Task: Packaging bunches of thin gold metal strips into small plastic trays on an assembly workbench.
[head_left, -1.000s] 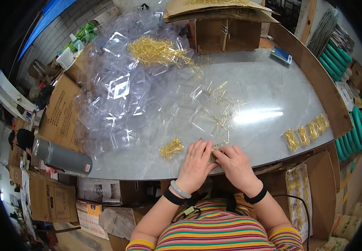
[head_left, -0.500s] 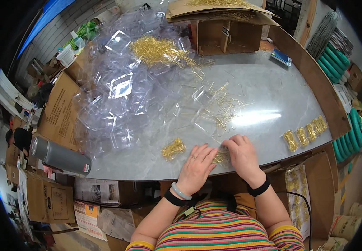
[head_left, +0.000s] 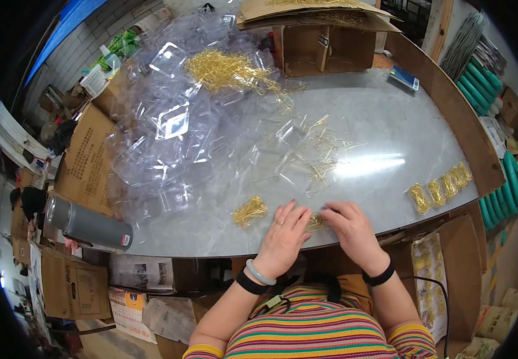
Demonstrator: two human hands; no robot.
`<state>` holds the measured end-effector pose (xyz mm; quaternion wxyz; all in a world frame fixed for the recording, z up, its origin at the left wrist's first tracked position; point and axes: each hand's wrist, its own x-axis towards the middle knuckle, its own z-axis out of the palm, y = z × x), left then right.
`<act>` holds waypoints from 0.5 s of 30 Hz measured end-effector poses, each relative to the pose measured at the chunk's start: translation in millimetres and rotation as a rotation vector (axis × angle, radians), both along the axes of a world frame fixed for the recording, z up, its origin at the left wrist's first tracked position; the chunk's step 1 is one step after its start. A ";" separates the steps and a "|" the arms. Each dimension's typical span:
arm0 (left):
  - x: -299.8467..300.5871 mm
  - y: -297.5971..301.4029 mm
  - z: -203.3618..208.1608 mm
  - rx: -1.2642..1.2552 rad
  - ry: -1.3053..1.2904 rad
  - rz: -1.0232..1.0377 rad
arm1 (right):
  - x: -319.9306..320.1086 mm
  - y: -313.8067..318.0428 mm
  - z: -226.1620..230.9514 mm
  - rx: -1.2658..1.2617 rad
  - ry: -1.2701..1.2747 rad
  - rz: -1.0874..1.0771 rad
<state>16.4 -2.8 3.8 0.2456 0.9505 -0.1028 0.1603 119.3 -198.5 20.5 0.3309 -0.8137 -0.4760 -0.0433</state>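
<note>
- From my end of the feed, the small bundle of thin golden wire pieces (head_left: 314, 224) lies on the table near its front edge, between the two hands, partly covered by fingers.
- I see the left hand (head_left: 282, 236) with its fingers extended and close together beside the bundle; its thumb side is unclear, so I cannot tell whether it grips.
- The right hand (head_left: 353, 232) bends its fingertips over the bundle's other side; I cannot tell whether they pinch any wire.
- Clear plastic trays (head_left: 172, 122) overlap so heavily that I cannot separate them; a tangled golden wire heap (head_left: 229, 69) rests on top.
- Glare whitens part of the smooth grey tabletop (head_left: 390, 125).
- A dark grey cylindrical bottle (head_left: 94, 224) lies at the left edge.
- Beyond the right-hand cardboard wall (head_left: 471, 134), I make out green coils (head_left: 479, 90), cropped by the fisheye rim.
</note>
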 end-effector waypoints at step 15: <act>-1.6 -0.7 -2.8 -0.137 0.007 0.054 | -16.7 24.2 0.9 0.133 0.215 0.053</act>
